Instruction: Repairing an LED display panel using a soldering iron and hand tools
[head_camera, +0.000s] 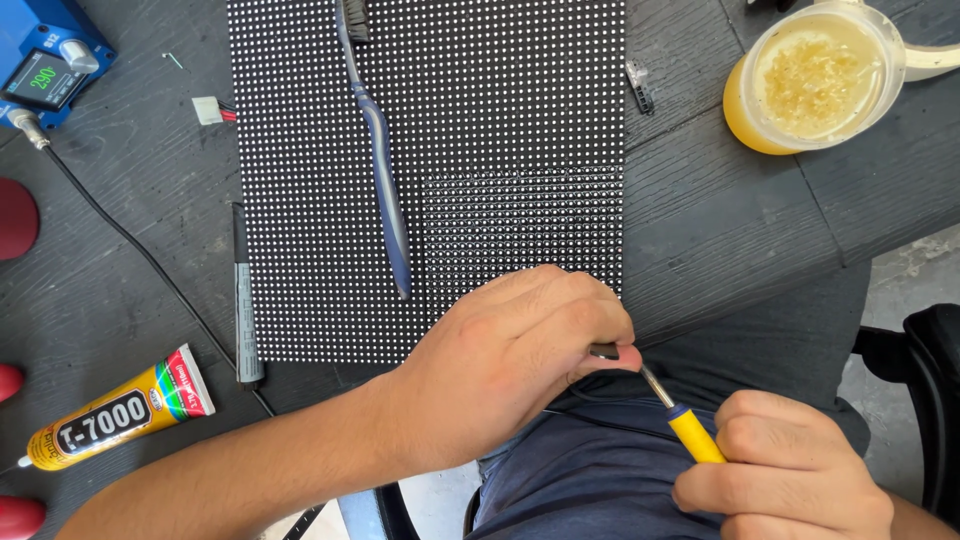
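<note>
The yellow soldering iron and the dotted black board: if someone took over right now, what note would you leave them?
Left hand: resting on the near edge of the dotted black panel, pinching a small dark part at the iron's tip.
Right hand: gripping the yellow-handled soldering iron, over the lap.
Toothbrush lies on the panel; glue tube lies to the left, jar of yellow flux at upper right.
Done or left: cannot tell from this view.
</note>
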